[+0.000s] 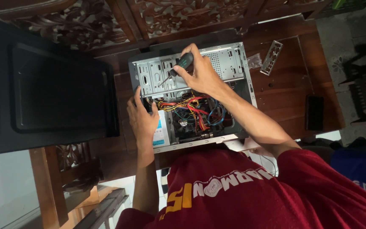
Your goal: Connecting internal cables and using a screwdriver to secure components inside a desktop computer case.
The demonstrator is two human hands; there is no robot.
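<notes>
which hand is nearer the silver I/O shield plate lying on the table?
Right. The right hand holds a screwdriver over the drive bays of the open PC case, closer to the I/O shield plate. The left hand grips the case's far edge by the power supply.

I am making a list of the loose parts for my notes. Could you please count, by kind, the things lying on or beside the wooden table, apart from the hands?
Open computer case: 1
Black side panel: 1
Metal port plate: 1
Screwdriver, held in the right hand: 1
Dark flat phone-like object: 1
Total: 5
The left hand rests on the case edge.
</notes>
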